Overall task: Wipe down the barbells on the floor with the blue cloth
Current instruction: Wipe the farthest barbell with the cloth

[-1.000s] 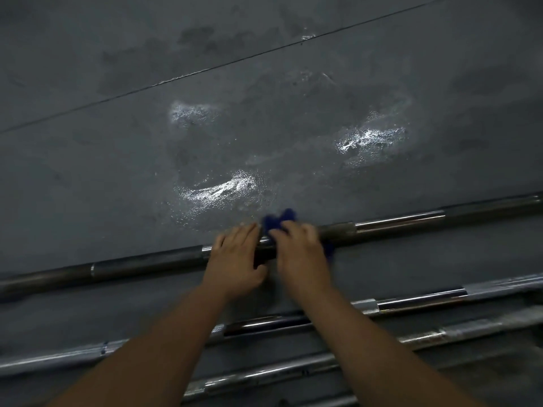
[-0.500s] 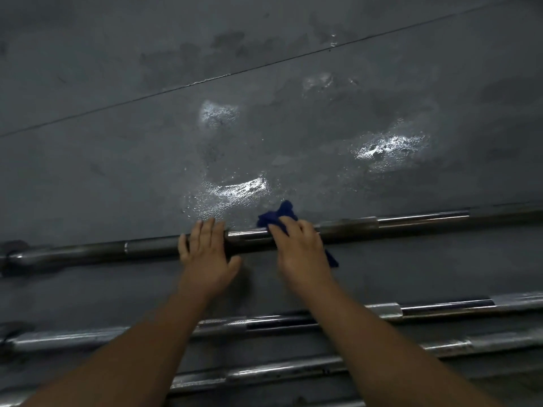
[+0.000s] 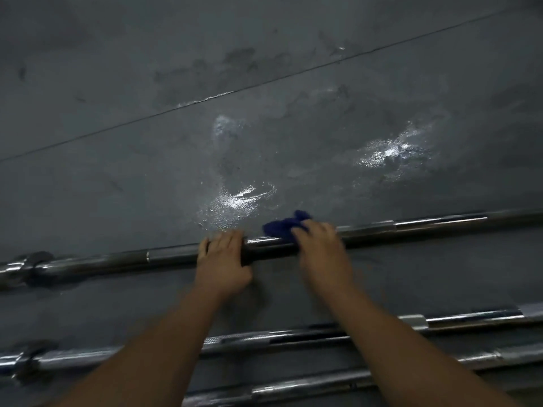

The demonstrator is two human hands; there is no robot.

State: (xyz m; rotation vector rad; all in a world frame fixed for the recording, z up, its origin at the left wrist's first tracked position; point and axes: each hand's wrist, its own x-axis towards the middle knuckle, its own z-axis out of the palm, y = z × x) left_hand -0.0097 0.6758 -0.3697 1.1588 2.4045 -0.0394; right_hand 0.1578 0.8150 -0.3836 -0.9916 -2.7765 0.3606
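A long steel barbell (image 3: 426,227) lies across the dark floor, farthest from me. My left hand (image 3: 221,259) grips its shaft, fingers curled over the top. Just to the right, my right hand (image 3: 321,251) holds the blue cloth (image 3: 283,227) against the same shaft; the cloth sticks out past my fingertips. Nearer to me lie a second barbell (image 3: 470,317) and a third barbell (image 3: 308,386), partly hidden by my forearms.
The grey rubber floor (image 3: 147,177) beyond the bars carries wet shiny patches (image 3: 241,198) and a thin seam line (image 3: 264,83). The far bar's sleeve collar (image 3: 32,264) shows at the left edge.
My left hand slid left along the far barbell, away from the right hand. The view shifted so the bar's left collar came into sight. The right hand stays on the cloth.
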